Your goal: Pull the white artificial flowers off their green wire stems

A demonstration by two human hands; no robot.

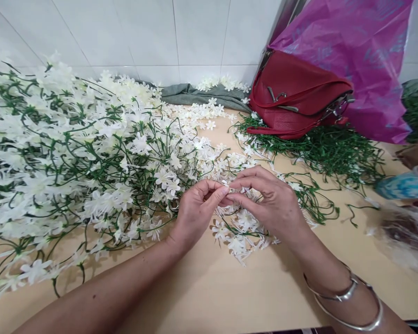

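My left hand (202,204) and my right hand (272,195) meet at the fingertips above the table. Both are closed in a pinch on a small white artificial flower (225,183), mostly covered by the fingers. Loose white artificial petals and flowers (238,232) lie on the table just below my hands. To the left, close to my left hand, rises a large heap of white artificial flowers on green stems (101,153). Bare green stems (316,202) are scattered just right of my right hand.
A red handbag (296,93) rests on a pile of green stems (337,150) at the back right, beside a purple plastic bag (362,60). A blue patterned container (404,185) and a clear plastic bag (407,236) sit at the right edge. Grey cloth (202,95) lies along the tiled wall (202,32).
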